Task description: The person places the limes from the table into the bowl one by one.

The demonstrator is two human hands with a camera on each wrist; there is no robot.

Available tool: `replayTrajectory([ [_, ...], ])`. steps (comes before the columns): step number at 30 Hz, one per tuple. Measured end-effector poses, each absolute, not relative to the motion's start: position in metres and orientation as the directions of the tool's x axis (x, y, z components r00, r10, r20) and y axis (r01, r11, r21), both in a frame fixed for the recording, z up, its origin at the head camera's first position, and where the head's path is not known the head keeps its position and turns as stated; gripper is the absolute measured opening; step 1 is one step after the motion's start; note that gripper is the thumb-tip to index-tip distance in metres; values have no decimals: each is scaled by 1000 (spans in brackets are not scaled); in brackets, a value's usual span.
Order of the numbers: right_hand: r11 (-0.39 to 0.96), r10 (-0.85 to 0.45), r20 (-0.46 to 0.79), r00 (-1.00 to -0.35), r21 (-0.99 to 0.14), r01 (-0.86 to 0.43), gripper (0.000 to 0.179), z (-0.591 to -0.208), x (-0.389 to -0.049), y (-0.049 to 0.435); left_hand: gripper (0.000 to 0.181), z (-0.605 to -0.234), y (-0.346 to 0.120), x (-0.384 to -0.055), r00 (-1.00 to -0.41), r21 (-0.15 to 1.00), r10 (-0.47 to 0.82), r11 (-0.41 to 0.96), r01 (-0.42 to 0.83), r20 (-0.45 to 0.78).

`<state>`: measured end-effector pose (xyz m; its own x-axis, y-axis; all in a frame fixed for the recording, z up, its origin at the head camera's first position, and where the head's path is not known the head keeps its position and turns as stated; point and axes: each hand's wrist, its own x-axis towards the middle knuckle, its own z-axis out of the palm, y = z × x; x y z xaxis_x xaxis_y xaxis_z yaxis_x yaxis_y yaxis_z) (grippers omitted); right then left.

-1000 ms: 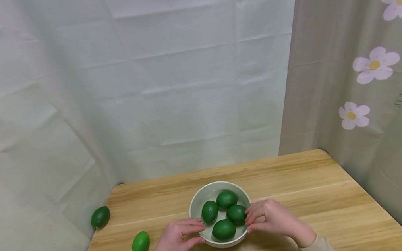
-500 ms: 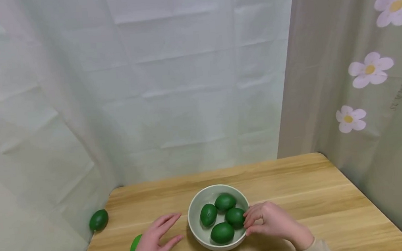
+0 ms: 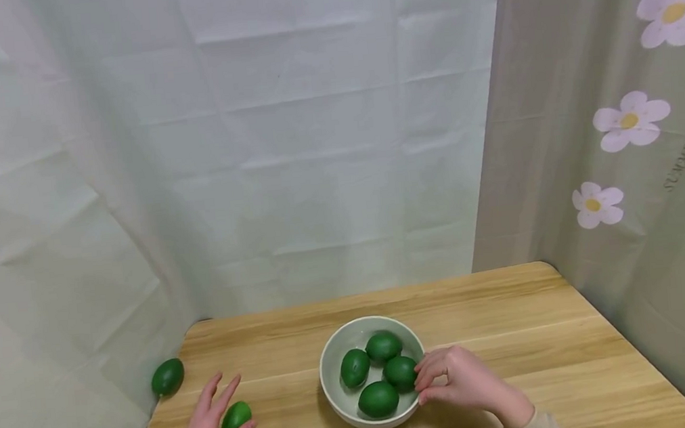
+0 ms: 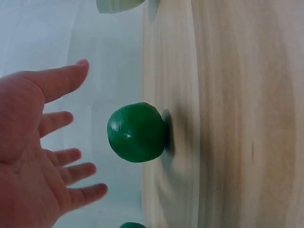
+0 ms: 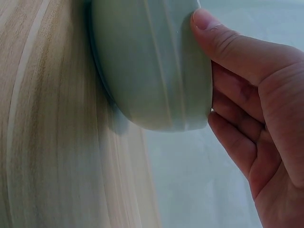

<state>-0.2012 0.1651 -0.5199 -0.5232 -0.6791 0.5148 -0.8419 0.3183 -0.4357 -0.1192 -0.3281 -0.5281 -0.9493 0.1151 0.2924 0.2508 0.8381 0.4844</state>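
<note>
A bright green lime lies on the left part of the table. My left hand is spread around it, thumb on the near right side and fingers on the far side. In the left wrist view a gap shows between the open palm and the lime. A pale green bowl stands at the middle, with several dark green lime-like fruits in it. My right hand holds the bowl's right rim, fingertips over the edge. In the right wrist view the thumb lies against the bowl wall.
Another dark green fruit lies at the table's far left edge, by the pale curtain. Wood-grain table surface stretches around the bowl. Curtains hang behind and on both sides, with a flowered one on the right.
My left hand has let go of the bowl's left rim and moved left to the bright green lime, its fingers spreading. The right hand has stayed at the bowl's rim.
</note>
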Motion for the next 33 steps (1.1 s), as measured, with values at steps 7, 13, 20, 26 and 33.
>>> replayTrajectory([
  [7,323,-684,501,-530,-444,-836,14,-520,-202,166,90,-523,-330,-124,-999,496,52,866,54,17],
  [13,321,-687,498,-529,-445,-836,15,-520,-202,166,97,-523,-328,-129,-999,502,2,864,-24,-52],
  [20,324,-687,499,-528,-439,-838,16,-520,-204,166,97,-525,-326,-134,-995,497,-41,864,-83,-95],
  [26,316,-687,510,-517,-431,-845,15,-519,-204,165,92,-527,-324,-136,-989,500,-51,858,-114,-139],
  [33,318,-685,510,-520,-433,-843,14,-517,-202,165,78,-529,-322,-141,-986,493,-45,862,-121,-163],
])
